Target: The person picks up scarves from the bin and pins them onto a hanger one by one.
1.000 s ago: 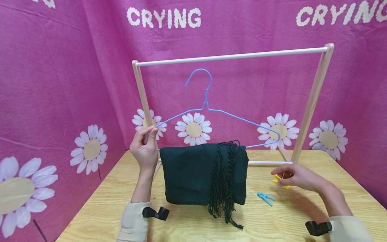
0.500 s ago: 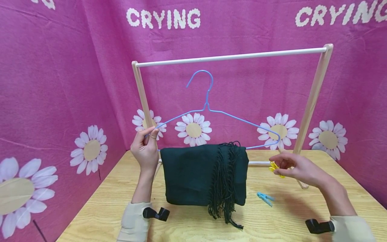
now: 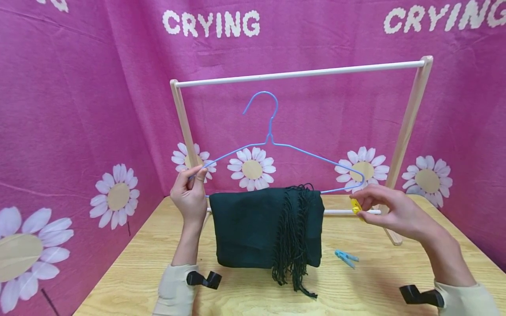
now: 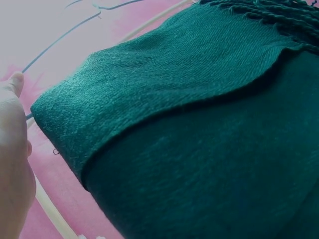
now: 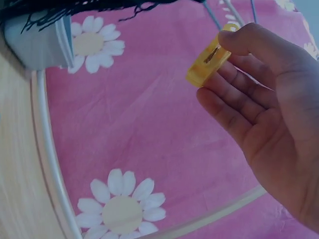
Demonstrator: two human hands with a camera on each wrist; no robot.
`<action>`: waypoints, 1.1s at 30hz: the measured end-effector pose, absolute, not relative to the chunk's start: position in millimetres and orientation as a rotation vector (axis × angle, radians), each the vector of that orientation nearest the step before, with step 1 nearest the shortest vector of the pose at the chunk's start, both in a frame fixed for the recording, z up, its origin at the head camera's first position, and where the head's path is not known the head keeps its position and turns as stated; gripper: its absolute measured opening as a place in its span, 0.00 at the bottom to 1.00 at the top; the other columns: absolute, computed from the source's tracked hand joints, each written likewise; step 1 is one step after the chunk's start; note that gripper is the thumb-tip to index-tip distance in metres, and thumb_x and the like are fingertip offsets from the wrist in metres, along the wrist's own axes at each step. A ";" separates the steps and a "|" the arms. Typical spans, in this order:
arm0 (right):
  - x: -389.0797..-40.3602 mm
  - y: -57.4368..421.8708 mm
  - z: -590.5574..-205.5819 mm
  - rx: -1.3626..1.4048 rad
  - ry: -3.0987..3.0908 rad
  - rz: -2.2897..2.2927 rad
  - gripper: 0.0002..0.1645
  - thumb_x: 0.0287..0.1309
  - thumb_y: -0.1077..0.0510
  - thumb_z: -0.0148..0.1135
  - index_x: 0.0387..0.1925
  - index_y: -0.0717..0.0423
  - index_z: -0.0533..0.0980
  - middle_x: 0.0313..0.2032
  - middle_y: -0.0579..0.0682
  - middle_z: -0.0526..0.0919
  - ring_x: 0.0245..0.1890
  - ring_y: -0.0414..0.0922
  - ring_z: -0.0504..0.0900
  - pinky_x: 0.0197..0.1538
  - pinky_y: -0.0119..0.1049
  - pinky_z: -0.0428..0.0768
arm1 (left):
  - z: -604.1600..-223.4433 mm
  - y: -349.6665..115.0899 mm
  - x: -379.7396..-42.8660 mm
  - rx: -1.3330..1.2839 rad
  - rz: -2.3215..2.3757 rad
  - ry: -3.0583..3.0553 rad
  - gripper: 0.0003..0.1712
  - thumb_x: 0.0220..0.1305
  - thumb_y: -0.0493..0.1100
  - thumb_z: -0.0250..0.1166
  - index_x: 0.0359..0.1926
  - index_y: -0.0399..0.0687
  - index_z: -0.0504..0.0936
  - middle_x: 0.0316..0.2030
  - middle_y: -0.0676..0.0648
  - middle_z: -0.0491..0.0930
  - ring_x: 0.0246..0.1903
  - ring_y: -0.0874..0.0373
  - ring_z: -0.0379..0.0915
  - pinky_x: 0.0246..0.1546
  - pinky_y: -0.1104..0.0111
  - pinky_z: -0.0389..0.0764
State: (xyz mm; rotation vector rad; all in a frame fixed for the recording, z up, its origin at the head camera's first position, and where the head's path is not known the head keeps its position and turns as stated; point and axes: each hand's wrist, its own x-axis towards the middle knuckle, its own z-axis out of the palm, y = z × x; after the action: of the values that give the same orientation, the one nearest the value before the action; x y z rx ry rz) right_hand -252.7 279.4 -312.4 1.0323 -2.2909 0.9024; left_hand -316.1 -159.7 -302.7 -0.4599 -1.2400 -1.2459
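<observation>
My left hand [image 3: 190,195] pinches the left shoulder of a blue wire hanger [image 3: 302,150], holding it upright with its hook at the top. Folded over the hanger's lower bar is a dark green scarf [image 3: 247,228], its black-green fringe hanging near the right end. In the left wrist view the scarf [image 4: 164,99] fills most of the picture beside my thumb. My right hand [image 3: 399,210] pinches a yellow clothespin [image 3: 356,207] between thumb and fingers, just below the hanger's right corner. The right wrist view shows this clothespin [image 5: 209,57] at my fingertips.
A blue clothespin [image 3: 346,258] lies on the wooden table [image 3: 150,263], right of the scarf. Behind the hanger stands a small rack with a white top rail [image 3: 300,74] and wooden side posts. A pink flowered cloth [image 3: 221,57] hangs behind everything.
My right hand has lifted the yellow clothespin from low over the table, up and slightly left toward the hanger's right corner. My left hand, the hanger and the scarf have barely moved.
</observation>
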 end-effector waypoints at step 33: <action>-238.6 232.3 -296.8 0.956 -1.964 1.072 0.36 0.38 0.86 0.67 0.54 0.67 0.76 0.41 0.49 0.81 0.41 0.31 0.83 0.50 0.20 0.79 | -307.0 -147.4 -316.1 -0.547 -1.229 -1.257 0.09 0.51 0.25 0.73 0.36 0.32 0.87 0.16 0.45 0.60 0.19 0.66 0.54 0.20 0.75 0.51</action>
State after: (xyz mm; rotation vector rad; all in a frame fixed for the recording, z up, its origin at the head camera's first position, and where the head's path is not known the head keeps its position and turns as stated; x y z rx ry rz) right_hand -238.6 232.3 -296.8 0.9564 -1.9642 1.0720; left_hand -316.1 -147.4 -307.0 -0.5465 -1.2574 -1.2287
